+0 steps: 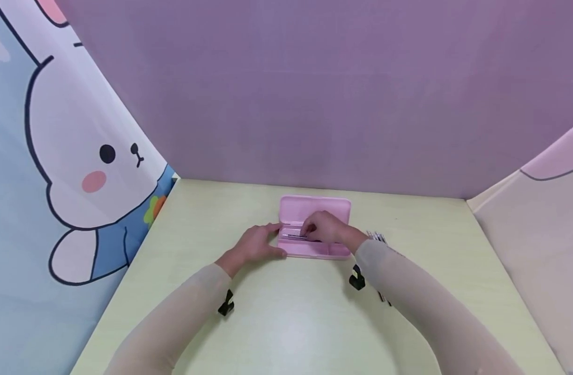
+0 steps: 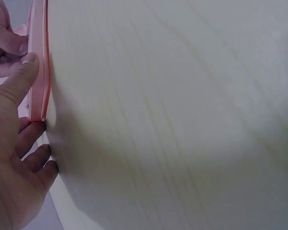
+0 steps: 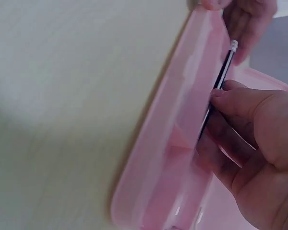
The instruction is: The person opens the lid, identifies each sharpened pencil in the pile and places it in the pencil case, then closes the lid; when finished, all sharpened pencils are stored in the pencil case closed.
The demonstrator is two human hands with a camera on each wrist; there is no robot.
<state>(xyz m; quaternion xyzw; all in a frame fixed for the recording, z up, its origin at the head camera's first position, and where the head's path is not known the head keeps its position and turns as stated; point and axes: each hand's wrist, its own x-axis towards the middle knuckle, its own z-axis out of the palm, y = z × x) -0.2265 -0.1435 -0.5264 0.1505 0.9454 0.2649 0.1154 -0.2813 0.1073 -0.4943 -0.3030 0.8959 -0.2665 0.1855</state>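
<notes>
A pink pencil case [image 1: 314, 250] lies open on the table, its lid [image 1: 295, 208] tipped back on the far side. My left hand [image 1: 258, 243] grips the left end of the case; in the left wrist view the thumb [image 2: 24, 79] presses its front wall and the other fingers bend by the end. Over the tray, my right hand [image 1: 326, 227] pinches a dark pencil [image 3: 224, 69] between thumb and fingers. The pencil lies lengthwise along the case, and its pale-tipped end points toward the left hand. Part of its shaft is hidden behind the right fingers.
Several more pencils [image 1: 377, 237] lie on the table right of the case, partly hidden under the right forearm. A low divider [image 3: 181, 138] splits the case's front compartment. Purple cloth [image 1: 314, 104] hangs behind the table, with a rabbit-printed cloth [image 1: 71, 156] on the left.
</notes>
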